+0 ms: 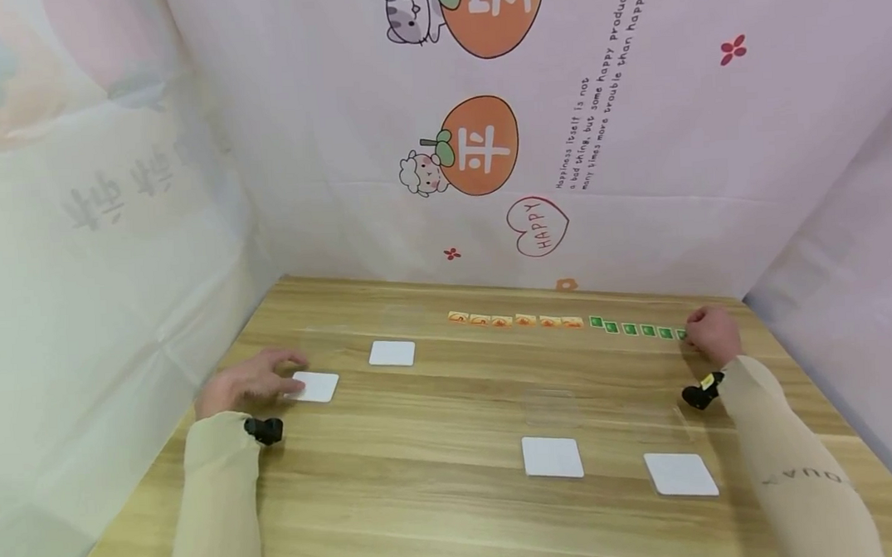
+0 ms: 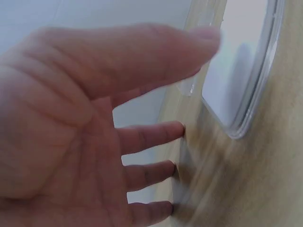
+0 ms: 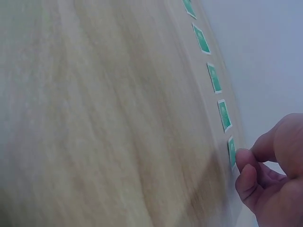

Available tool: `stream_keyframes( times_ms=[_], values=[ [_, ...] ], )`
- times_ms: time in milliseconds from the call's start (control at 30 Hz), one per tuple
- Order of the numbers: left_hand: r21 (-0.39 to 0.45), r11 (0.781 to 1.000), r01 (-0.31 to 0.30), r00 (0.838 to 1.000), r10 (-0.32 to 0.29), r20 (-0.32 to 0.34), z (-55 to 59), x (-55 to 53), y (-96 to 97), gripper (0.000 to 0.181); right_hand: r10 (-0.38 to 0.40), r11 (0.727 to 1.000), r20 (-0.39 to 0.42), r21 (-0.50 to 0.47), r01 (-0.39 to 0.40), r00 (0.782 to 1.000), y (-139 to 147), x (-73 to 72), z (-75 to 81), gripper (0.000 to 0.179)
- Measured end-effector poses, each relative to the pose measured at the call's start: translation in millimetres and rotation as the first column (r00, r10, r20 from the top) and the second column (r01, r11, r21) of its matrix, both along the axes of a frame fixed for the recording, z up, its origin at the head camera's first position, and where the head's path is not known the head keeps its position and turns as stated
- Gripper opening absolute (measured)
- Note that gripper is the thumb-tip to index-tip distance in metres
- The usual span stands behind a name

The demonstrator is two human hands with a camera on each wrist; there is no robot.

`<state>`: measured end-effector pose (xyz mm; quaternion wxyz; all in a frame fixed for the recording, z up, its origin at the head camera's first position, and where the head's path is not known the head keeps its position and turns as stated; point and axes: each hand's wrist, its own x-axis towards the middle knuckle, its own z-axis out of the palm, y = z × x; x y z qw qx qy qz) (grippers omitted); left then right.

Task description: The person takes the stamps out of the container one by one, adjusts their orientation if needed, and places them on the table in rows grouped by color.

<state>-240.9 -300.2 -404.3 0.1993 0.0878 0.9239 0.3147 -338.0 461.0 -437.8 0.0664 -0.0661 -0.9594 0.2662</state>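
Note:
My left hand (image 1: 252, 380) is at the left side of the table, thumb and fingers spread apart. Its thumb reaches over the near corner of a white rounded card (image 1: 318, 387), which shows a clear layered edge in the left wrist view. The other fingertips (image 2: 177, 130) point down at the wood. At the far right, my right hand (image 1: 713, 335) has its fingers curled, and thumb and fingertips pinch at the end of the last small green card (image 3: 232, 150) in a row. Part of that card is hidden behind the fingertips.
Several other green cards (image 1: 630, 329) continue leftward into a line of orange cards (image 1: 526, 320) along the back. Another white card (image 1: 392, 353) lies left of middle; two more white cards (image 1: 553, 457) (image 1: 681, 474) lie front right. Printed cloth walls (image 1: 384, 231) border the wooden table.

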Motion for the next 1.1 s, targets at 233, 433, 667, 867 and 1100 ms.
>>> stream_keyframes(
  times_ms=[233,433,667,867,1100],
  values=[
    [-0.093,0.995,-0.028,0.994,0.018,-0.111,2.8,-10.4,1.3,0.045,-0.004,0.999,0.011,0.038,0.004,1.000,-10,4.1,11.3,0.032],
    [-0.097,0.995,-0.032,0.991,0.019,-0.131,5.5,-15.1,8.3,0.044,0.026,0.999,-0.019,0.043,-0.025,0.999,-19,5.5,20.1,0.031],
    [-0.131,0.991,-0.033,0.986,0.011,-0.168,5.3,-27.3,21.2,0.049,0.046,0.999,-0.030,0.026,-0.046,0.998,-24,3.4,27.2,0.031],
    [-0.134,0.990,-0.052,0.980,0.024,-0.199,12.2,-37.7,38.3,0.059,0.076,0.994,-0.038,0.077,-0.073,0.996,-26,8.3,35.2,0.032],
    [-0.185,0.983,-0.003,0.943,-0.059,-0.329,26.3,-52.8,48.1,0.057,0.094,0.990,-0.043,0.110,-0.089,0.995,-31,9.0,43.2,0.036]
  ],
)
